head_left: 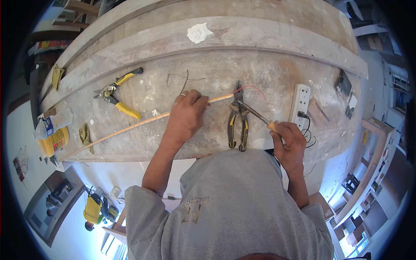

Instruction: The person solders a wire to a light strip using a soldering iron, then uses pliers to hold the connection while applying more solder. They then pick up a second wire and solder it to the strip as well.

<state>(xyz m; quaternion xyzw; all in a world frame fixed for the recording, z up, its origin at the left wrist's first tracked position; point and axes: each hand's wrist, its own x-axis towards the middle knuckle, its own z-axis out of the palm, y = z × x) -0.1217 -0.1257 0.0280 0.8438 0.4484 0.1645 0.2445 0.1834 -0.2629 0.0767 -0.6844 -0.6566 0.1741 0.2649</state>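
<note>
My left hand (188, 113), fingers closed, pinches a long thin orange-and-white strip (143, 120), probably an LED strip, which slants across the worktable (173, 143). In my right hand (290, 145) is the wooden handle of a soldering iron (256, 112). Its shaft points to the strip's end, over the head of black-and-yellow pliers (233, 128) lying on the table. A red wire (255, 88) curves away from that end. Close to my left fingers lies a thin dark wire (186, 81). The exact contact at the iron's tip is too small to make out.
Yellow-handled snips (116, 93) lie at the left. A white power strip (300, 102) with a black plug stands right, near a phone-like dark object (343, 82). Bottles (54, 136) sit at the left edge. Wooden boards (260, 37) cross the far side. A person (92, 210) is in the background.
</note>
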